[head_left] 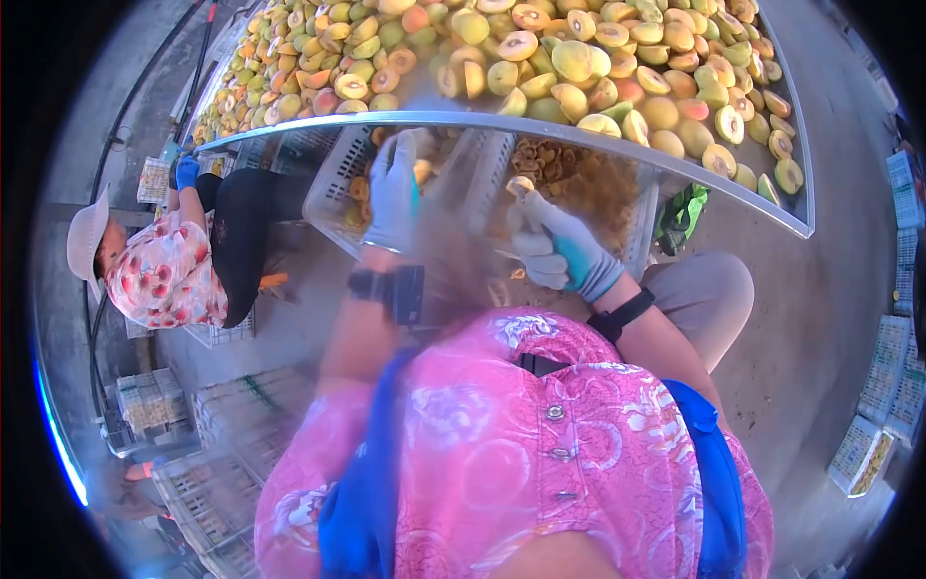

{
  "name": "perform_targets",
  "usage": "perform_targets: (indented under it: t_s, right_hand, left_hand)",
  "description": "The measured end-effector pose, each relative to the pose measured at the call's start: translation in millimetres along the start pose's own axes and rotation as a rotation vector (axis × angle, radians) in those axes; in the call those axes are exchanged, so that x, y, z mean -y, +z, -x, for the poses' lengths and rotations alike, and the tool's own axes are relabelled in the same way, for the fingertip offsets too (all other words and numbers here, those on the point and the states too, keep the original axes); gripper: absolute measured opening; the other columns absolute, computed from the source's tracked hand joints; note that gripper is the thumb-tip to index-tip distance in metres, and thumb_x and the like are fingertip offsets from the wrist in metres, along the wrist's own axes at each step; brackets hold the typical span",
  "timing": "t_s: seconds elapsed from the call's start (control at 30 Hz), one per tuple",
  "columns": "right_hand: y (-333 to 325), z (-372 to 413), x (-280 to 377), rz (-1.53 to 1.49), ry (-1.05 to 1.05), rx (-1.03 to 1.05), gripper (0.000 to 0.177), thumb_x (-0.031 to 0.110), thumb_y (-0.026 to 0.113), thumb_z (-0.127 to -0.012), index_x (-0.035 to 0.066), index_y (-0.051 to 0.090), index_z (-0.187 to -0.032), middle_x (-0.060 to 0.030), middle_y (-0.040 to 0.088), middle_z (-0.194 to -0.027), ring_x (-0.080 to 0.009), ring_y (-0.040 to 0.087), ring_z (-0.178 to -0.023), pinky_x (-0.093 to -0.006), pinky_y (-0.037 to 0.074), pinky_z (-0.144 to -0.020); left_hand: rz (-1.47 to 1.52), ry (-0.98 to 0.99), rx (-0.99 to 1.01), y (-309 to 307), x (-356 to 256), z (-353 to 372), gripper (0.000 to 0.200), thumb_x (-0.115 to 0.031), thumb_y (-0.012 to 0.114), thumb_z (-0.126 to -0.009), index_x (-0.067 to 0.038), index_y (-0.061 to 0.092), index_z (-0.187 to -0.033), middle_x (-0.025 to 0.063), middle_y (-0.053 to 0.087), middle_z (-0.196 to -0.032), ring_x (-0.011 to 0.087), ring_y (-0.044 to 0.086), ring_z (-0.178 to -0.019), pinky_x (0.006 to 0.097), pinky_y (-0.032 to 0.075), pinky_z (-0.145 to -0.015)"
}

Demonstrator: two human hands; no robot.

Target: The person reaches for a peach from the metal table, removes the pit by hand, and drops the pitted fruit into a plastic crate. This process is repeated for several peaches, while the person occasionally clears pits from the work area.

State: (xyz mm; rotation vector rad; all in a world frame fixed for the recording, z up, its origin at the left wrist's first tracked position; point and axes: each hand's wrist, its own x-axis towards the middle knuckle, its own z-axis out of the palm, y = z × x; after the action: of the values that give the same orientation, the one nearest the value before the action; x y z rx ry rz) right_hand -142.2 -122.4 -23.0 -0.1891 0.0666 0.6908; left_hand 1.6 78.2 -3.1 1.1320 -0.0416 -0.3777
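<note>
My left hand (391, 198), in a grey glove with a teal palm, is over the left white crate (333, 183). Its fingers stretch up toward the metal table's edge, slightly blurred, with yellow-orange fruit pieces (422, 172) beside them. My right hand (564, 246), gloved the same way, is closed over the right crate (644, 224). At its fingertips is a small tan fruit piece (521, 185); whether it is flesh or pit I cannot tell. Brown pits and scraps (550, 159) lie in that crate.
Halved peach-like fruit (569, 63) covers the metal-rimmed table (463, 120) in front. A person in a white hat (145, 261) sits at the left. Stacked crates (222, 482) stand lower left, more crates (883, 376) at the right. A green bag (683, 217) is beside the right crate.
</note>
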Motion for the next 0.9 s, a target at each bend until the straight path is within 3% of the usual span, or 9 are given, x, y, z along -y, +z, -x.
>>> perform_targets:
  t_s: [0.03,0.17,0.2,0.33,0.57,0.67,0.73,0.83,0.9]
  right_hand:
    - [3.9,-2.2,-0.7,0.288,-0.123,-0.389,0.037,0.045,0.044,-0.100,0.013,0.051,-0.118,0.0032,0.041,-0.062,-0.0064,0.036,-0.037,-0.0223,0.030,-0.031]
    - [-12.7,-16.7,0.0,0.905,-0.432,-0.534,0.030,0.037,0.051,-0.098,0.007,0.050,-0.104,0.0003,0.049,-0.064,-0.0115,0.045,-0.041,-0.0265,0.037,-0.035]
    - [-26.8,-22.7,-0.9,1.223,-0.590,-0.607,0.027,0.032,0.052,-0.097,0.006,0.049,-0.103,-0.0033,0.052,-0.065,-0.0162,0.050,-0.043,-0.0301,0.041,-0.039]
    - [-30.4,-22.3,-0.4,1.877,-0.821,-0.690,0.024,0.023,0.055,-0.093,0.003,0.048,-0.104,-0.0139,0.060,-0.067,-0.0284,0.062,-0.055,-0.0396,0.048,-0.050]
    - [-44.2,-5.2,10.2,2.283,-0.706,-0.819,0.022,0.018,0.055,-0.091,0.002,0.048,-0.105,-0.0167,0.063,-0.069,-0.0340,0.064,-0.061,-0.0430,0.050,-0.052]
    - [-54.2,10.0,23.8,2.218,-0.435,-1.032,0.028,0.021,0.055,-0.092,0.000,0.049,-0.109,-0.0214,0.065,-0.074,-0.0382,0.065,-0.067,-0.0473,0.051,-0.058]
    - [-66.1,13.7,26.4,2.173,-0.512,-1.030,0.029,0.022,0.055,-0.092,0.000,0.049,-0.109,-0.0227,0.065,-0.075,-0.0397,0.065,-0.068,-0.0486,0.051,-0.059]
    - [-68.1,17.4,22.4,2.132,-0.552,-1.009,0.029,0.022,0.054,-0.092,-0.001,0.048,-0.110,-0.0248,0.065,-0.077,-0.0420,0.064,-0.070,-0.0499,0.051,-0.060]
    - [-64.5,18.8,19.2,2.135,-0.528,-0.999,0.029,0.022,0.054,-0.092,0.000,0.047,-0.110,-0.0254,0.065,-0.078,-0.0428,0.064,-0.071,-0.0500,0.050,-0.061]
  left_hand:
    - [-0.138,0.065,-0.019,-1.1,-2.4,0.5,0.029,-0.033,0.059,-0.095,-0.006,0.062,-0.106,0.0043,0.064,-0.099,0.0183,0.060,-0.090,0.0329,0.049,-0.083]
    - [-0.688,0.312,-0.091,3.0,-16.0,11.7,0.031,-0.024,0.056,-0.097,-0.002,0.060,-0.118,0.0041,0.064,-0.104,0.0130,0.059,-0.093,0.0272,0.047,-0.086]
    - [-0.372,0.053,-0.017,21.2,-11.4,23.1,0.031,-0.023,0.057,-0.097,-0.002,0.059,-0.119,0.0018,0.062,-0.106,0.0095,0.057,-0.096,0.0240,0.045,-0.087]
    - [-0.404,-0.039,0.223,44.3,37.2,28.1,0.031,-0.022,0.056,-0.098,-0.002,0.059,-0.121,-0.0004,0.060,-0.110,0.0076,0.055,-0.095,0.0211,0.044,-0.086]
    - [-0.699,-0.093,0.244,45.8,74.5,16.6,0.034,-0.031,0.055,-0.095,-0.006,0.058,-0.118,0.0027,0.061,-0.102,0.0109,0.058,-0.088,0.0256,0.049,-0.075]
    - [-0.636,-0.197,0.278,45.4,77.7,17.7,0.039,-0.033,0.056,-0.094,-0.005,0.058,-0.120,0.0056,0.064,-0.105,0.0136,0.061,-0.090,0.0271,0.050,-0.078]
    - [-1.155,0.386,0.269,48.6,71.3,14.6,0.042,-0.031,0.061,-0.091,-0.003,0.057,-0.122,0.0107,0.065,-0.107,0.0180,0.062,-0.092,0.0297,0.051,-0.081]
    - [-1.015,0.369,0.164,65.2,24.3,4.5,0.036,-0.020,0.068,-0.087,-0.004,0.060,-0.118,0.0105,0.064,-0.110,0.0150,0.062,-0.091,0.0291,0.050,-0.080]
    - [-1.110,0.585,0.024,63.0,-6.3,-16.5,0.037,-0.019,0.069,-0.085,-0.004,0.061,-0.118,0.0112,0.064,-0.112,0.0187,0.064,-0.090,0.0310,0.052,-0.076]
